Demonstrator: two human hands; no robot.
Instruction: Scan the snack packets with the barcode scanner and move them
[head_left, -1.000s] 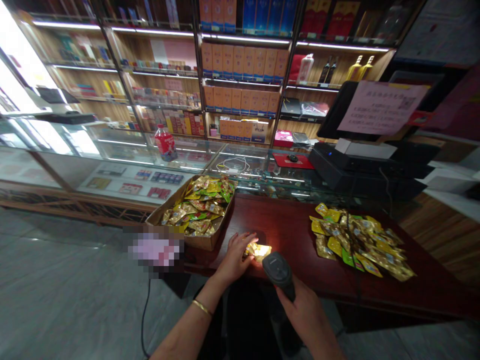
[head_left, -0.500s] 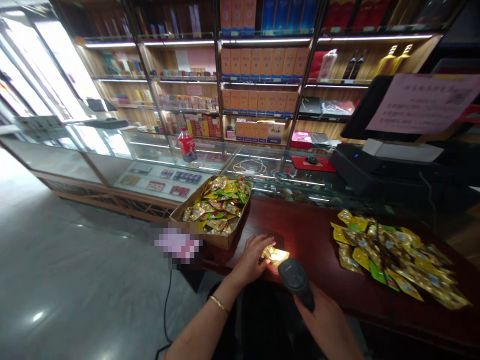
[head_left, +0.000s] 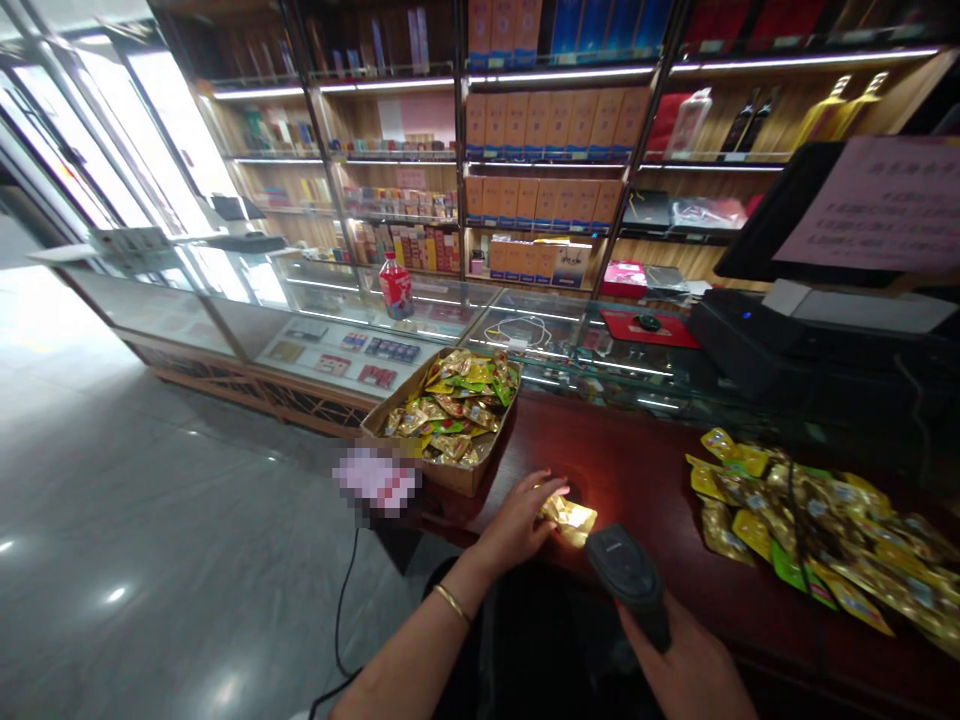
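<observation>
On the dark red tabletop (head_left: pixel 600 440), my left hand (head_left: pixel 517 520) has its fingers closed around one end of a small gold snack packet (head_left: pixel 571 518). Bright light falls on that packet. My right hand (head_left: pixel 682 645) grips a black barcode scanner (head_left: pixel 626 570) by its handle, its head just to the right of the packet and pointing toward it. Beyond my left hand stands a cardboard box (head_left: pixel 474 478) filled with gold, yellow and green packets (head_left: pixel 457 400). A loose pile of similar packets (head_left: pixel 817 520) lies to the right, with a dark cable across it.
A glass display counter (head_left: pixel 300 340) runs along the back and left, carrying a red-labelled bottle (head_left: pixel 395 287) and a mouse on a red mat (head_left: pixel 664 330). At right stands a monitor (head_left: pixel 780 210) with a paper on it. Lit shelves (head_left: pixel 555 165) hold boxes and bottles.
The whole view has shifted, so the scene sits slightly further right. Both hands keep their holds, and the lit packet still lies before the scanner.
</observation>
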